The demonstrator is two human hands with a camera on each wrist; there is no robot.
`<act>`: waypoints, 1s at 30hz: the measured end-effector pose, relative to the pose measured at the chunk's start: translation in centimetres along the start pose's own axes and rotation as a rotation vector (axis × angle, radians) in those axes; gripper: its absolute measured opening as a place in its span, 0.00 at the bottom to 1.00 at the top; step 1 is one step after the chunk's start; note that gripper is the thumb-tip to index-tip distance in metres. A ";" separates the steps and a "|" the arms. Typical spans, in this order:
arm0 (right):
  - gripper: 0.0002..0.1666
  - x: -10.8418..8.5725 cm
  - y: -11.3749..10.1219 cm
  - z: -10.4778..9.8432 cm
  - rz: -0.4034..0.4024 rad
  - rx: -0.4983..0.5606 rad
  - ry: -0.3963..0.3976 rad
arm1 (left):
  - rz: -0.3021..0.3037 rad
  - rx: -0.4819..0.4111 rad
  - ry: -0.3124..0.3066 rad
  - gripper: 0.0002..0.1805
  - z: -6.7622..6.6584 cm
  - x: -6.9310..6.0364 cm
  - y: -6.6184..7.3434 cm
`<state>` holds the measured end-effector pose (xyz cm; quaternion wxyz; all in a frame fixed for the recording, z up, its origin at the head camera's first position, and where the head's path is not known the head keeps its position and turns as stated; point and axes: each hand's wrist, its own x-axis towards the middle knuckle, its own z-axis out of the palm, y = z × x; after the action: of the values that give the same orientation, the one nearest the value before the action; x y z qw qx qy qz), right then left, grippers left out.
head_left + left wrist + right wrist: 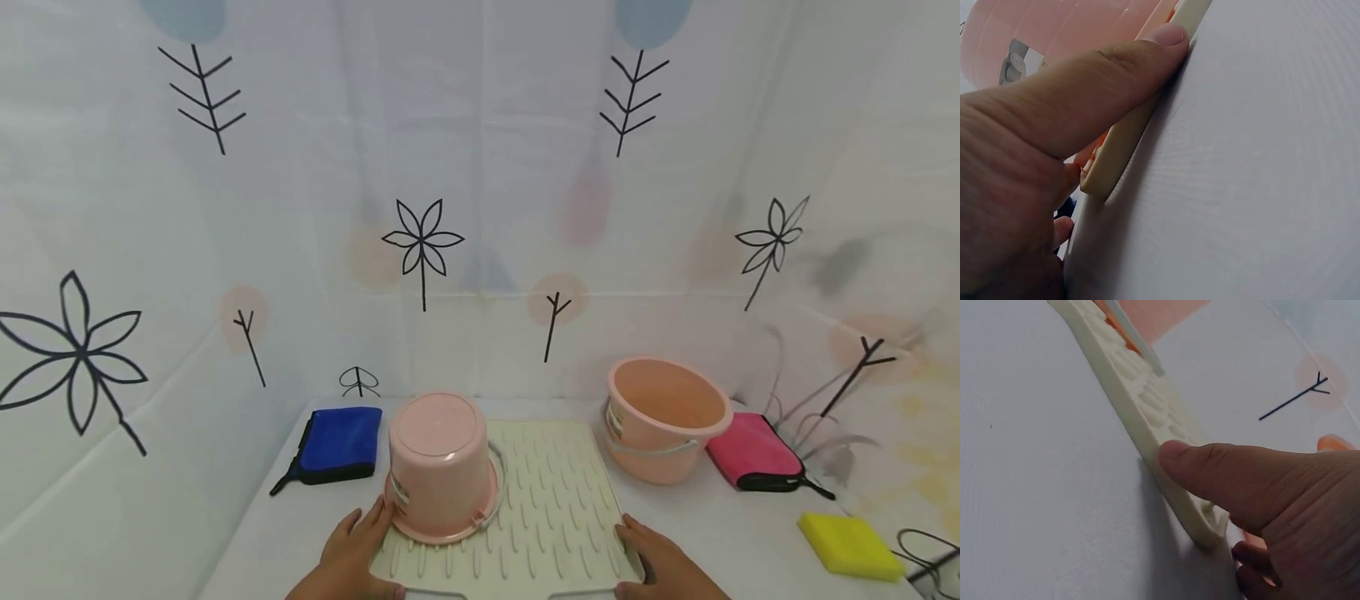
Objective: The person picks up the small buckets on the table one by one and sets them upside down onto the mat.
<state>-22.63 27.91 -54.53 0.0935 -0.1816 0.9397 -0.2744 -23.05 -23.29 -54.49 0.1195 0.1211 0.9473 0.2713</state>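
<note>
Head view: the white table [738,542] is spreading past both side edges of the cream ridged board [555,500]. An upturned pink bucket [441,467] is standing on the board's left part, its rim reaching about to the left edge; an upright pink bucket [660,429] is standing just beside the far right edge. At the near corners, the left hand [348,554] and right hand [663,562] are gripping the board, each partly closed, thumb pressing the near edge, fingers holding the side
</note>
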 end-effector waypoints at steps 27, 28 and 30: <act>0.53 -0.7 -5.0 -14.5 0.022 -0.357 0.283 | 0.027 0.031 0.005 0.71 -0.1 0.5 -0.6; 0.54 -0.5 -4.7 -14.8 0.024 -0.356 0.275 | 0.037 0.036 0.003 0.71 0.0 0.5 -0.6; 0.54 0.1 -4.1 -15.3 0.024 -0.355 0.259 | 0.051 0.045 0.001 0.71 0.1 0.5 -0.7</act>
<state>-25.75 31.99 -39.52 -0.0580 -0.1473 0.9795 -0.1248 -23.64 -23.66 -55.00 0.1094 0.1477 0.9499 0.2529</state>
